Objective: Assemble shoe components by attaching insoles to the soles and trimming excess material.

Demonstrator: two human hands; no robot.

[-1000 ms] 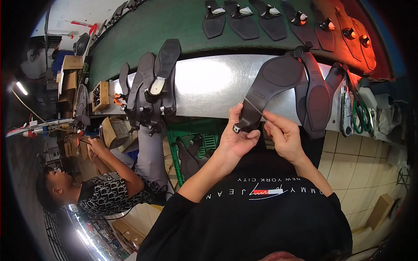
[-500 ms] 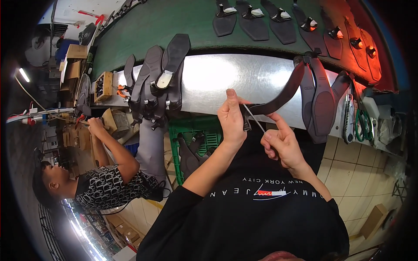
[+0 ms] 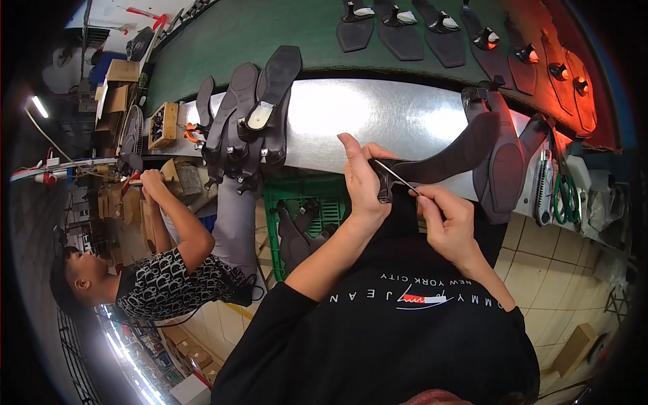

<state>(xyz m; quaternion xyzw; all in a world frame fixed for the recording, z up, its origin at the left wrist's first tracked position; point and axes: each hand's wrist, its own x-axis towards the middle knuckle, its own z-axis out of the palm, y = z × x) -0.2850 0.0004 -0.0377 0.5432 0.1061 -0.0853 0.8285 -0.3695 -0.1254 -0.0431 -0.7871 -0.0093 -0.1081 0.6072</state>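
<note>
My left hand [image 3: 363, 185] grips the heel end of a black shoe sole [image 3: 453, 160], its thumb pointing up and away. The sole's curved front part stretches to the right above the metal ledge, and a short black heel [image 3: 385, 190] hangs below my fingers. In my right hand [image 3: 451, 219] a thin metal rod [image 3: 399, 177] is pinched between thumb and fingers. The rod slants up to the left, and its far end meets the sole near the heel. My left fingers partly hide that contact.
Soles with heels lie piled on the metal ledge [image 3: 324, 125] at left and right [image 3: 507, 169]. More stand along the green belt [image 3: 297, 30], the right ones in orange light. A box cutter [image 3: 542, 192] and green-handled scissors [image 3: 564, 197] lie right. A green crate [image 3: 273, 236] and a co-worker [image 3: 175, 270] are left.
The sole's front end has swung down and toward the right. My right hand has shifted slightly right with the rod, which now lies at a flatter angle.
</note>
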